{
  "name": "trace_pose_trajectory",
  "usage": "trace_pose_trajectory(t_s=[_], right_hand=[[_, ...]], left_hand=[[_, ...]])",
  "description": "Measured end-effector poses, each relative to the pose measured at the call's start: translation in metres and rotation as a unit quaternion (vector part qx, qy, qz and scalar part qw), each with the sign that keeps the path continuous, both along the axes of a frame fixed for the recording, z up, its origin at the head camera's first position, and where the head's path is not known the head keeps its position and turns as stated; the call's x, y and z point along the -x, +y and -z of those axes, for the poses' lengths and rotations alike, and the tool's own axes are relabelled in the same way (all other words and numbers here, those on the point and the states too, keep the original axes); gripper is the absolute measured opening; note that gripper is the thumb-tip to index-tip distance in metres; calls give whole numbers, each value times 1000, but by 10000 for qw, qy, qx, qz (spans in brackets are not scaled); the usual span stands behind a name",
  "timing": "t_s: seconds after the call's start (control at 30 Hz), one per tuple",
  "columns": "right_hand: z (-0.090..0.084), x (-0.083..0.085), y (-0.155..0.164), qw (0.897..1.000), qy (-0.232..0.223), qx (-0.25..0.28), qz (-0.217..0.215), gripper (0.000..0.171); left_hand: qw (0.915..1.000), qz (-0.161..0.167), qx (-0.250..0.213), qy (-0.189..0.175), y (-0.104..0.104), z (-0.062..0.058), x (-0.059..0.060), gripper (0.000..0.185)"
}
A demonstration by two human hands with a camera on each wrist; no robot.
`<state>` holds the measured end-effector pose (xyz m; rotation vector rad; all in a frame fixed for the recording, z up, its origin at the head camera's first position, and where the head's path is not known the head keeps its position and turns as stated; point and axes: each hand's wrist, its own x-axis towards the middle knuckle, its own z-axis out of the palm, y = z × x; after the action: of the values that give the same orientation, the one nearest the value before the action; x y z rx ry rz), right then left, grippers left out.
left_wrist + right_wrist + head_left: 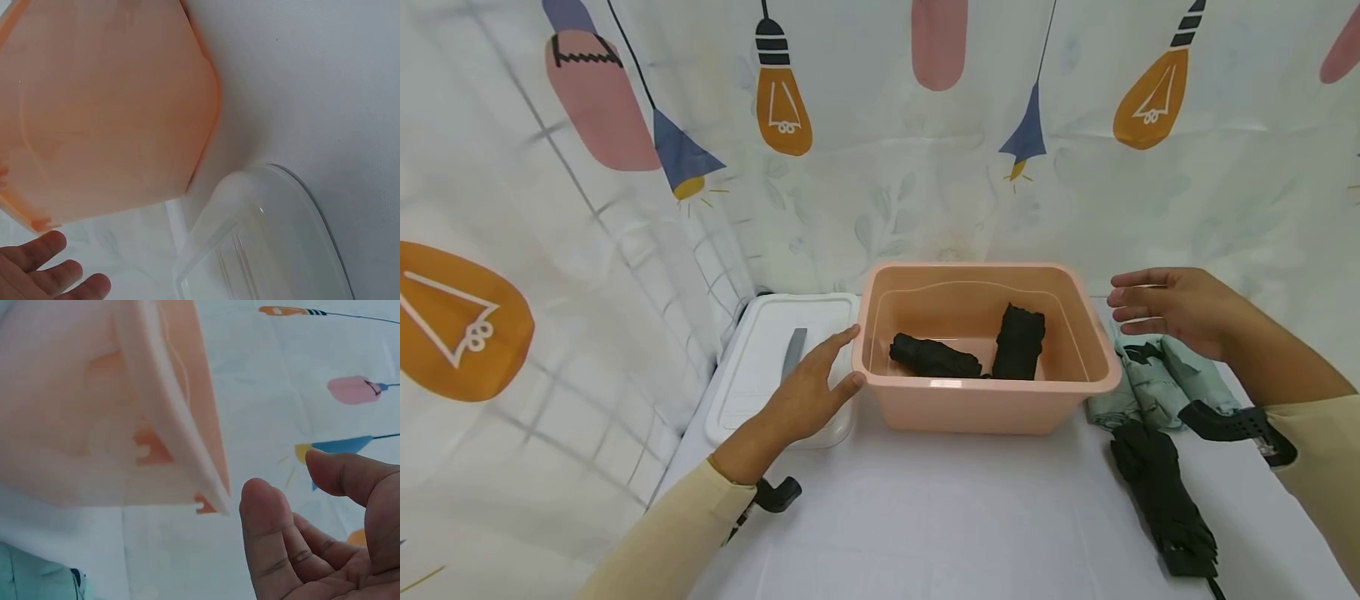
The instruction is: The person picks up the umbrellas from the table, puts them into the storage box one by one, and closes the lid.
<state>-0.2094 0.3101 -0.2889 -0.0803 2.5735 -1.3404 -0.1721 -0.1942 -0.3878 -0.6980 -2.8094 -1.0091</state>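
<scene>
A peach plastic tub stands mid-table with two folded black umbrellas lying inside. My left hand is open, fingers straight, beside the tub's left wall and over a clear lidded box. In the left wrist view the tub and the box fill the frame, with fingertips at the lower left. My right hand hovers open just right of the tub's far right corner. The right wrist view shows its fingers close to the tub rim.
Right of the tub lie folded mint-green umbrellas and a folded black umbrella. A grey strip lies on the box lid. A curtain printed with lamps closes the back and left. White tabletop lies in front.
</scene>
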Motion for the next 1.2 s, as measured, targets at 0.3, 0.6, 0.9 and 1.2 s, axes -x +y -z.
trace_pose_trajectory(t_s=[0.3,0.6,0.9,1.2], right_hand=[[17,-10,16,9997,-127,-156,-159,67],[30,-26,28,9991,-370,-106,-194,68],[42,-45,36,9981,-471,-339,-219,73],[56,-61,52,9976,-572,-368,-153,75]], left_hand=[[9999,72,-23,77,0,0,0,81],[10000,46,-40,32,-1,1,1,77],[9999,87,-17,84,0,-2,1,77],[10000,74,-27,23,0,-1,0,75]])
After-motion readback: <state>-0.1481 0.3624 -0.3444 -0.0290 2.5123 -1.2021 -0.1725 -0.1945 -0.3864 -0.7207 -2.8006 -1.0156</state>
